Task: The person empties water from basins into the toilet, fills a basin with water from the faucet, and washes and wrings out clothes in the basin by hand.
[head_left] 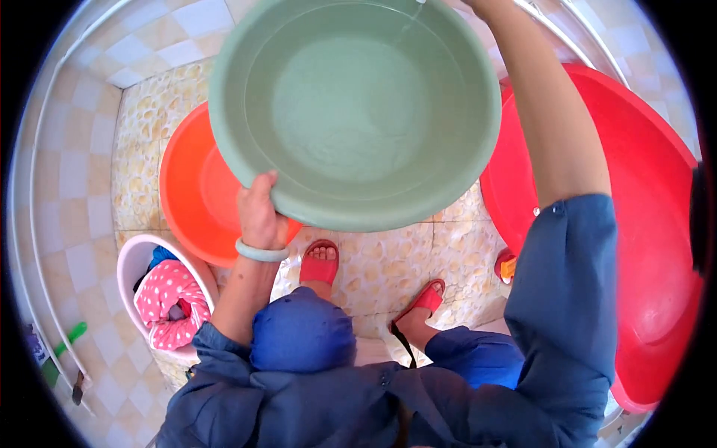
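At the lower-left rim of the green basin [358, 216], in the head view, the left hand [263, 215] is closed on the edge, thumb over the top. From this hand, the basin lies up and to the right, in front of the person. It is round, so no long axis is evident; it appears to hold clear water. The right hand [476, 4] lies at the basin's upper right, mostly cut off by the frame; its finger state and any contact cannot be told. Of the two, the left hand is the one visibly touching the basin. Relative to the basin, the orange tub [190, 187] sits partly beneath, lower left; the red tub [635, 187] sits right.
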The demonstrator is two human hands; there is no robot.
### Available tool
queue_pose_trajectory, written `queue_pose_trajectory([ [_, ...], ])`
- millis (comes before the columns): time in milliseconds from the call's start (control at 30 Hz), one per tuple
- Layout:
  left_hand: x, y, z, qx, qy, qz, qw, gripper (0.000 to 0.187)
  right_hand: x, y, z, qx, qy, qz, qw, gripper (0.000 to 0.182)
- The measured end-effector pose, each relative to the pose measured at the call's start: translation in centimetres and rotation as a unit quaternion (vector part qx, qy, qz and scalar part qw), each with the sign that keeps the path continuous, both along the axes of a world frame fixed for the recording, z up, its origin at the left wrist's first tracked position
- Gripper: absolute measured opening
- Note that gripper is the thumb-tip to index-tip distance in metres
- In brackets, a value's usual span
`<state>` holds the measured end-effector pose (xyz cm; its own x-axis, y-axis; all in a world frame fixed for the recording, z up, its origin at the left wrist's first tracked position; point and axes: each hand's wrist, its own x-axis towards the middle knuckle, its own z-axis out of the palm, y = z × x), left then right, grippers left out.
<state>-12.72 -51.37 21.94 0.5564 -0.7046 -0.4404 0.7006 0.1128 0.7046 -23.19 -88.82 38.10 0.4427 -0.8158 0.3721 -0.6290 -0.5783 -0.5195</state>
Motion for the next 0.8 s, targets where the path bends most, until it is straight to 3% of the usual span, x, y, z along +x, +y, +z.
queue_pose_trajectory([
  [33,-0.1,0.1,0.1,-0.001,0.005,-0.012,1.0,0.033,-1.7,1.0,-0.6,0.005,-0.046,0.025,0.999,0.045],
  [100,-0.6,0.2,0.0,-0.005,0.037,-0.022,0.999,0.033,-7.4,1.9,-2.6,-0.138,-0.002,0.064,0.988,0.044],
  [133,-0.9,0.3,0.0,-0.005,0.052,-0.025,0.998,0.034,-9.9,5.8,-1.3,-0.062,0.054,-0.015,0.996,0.064],
  [200,-1.3,0.7,-0.1,-0.007,0.071,-0.065,0.995,0.033,-17.6,8.1,-4.6,-0.032,0.027,-0.067,0.997,0.074],
  [233,-1.6,0.9,0.1,-0.008,0.08,-0.085,0.993,0.033,-20.7,11.3,-5.6,0.037,0.009,-0.108,0.993,0.075],
  [267,-2.0,1.0,0.7,-0.018,0.078,-0.11,0.991,0.032,-23.7,14.3,-7.4,0.217,-0.11,-0.119,0.963,0.074],
  [300,-2.4,1.0,1.6,-0.023,0.076,-0.131,0.988,0.031,-24.5,18.3,-7.3,0.362,-0.141,-0.113,0.914,0.071],
  [400,-2.7,2.3,2.4,0.019,-0.01,-0.165,0.986,0.027,-30.2,24.4,-12.7,0.556,-0.28,-0.208,0.754,0.058],
  [533,-2.3,3.0,5.0,0.075,-0.247,-0.197,0.946,0.025,-30.8,28.4,-18.6,0.566,-0.305,-0.244,0.726,0.05],
  [633,0.7,3.6,5.0,0.129,-0.321,-0.233,0.909,0.026,-27.7,28.0,-20.3,0.587,-0.327,-0.214,0.709,0.05],
  [733,3.1,3.7,7.3,0.166,-0.328,-0.21,0.906,0.026,-23.8,27.4,-19.9,0.61,-0.326,-0.214,0.69,0.052],
  [800,4.4,3.8,6.5,0.107,-0.251,-0.195,0.942,0.024,-22.5,27.2,-17.9,0.62,-0.319,-0.225,0.681,0.053],
])
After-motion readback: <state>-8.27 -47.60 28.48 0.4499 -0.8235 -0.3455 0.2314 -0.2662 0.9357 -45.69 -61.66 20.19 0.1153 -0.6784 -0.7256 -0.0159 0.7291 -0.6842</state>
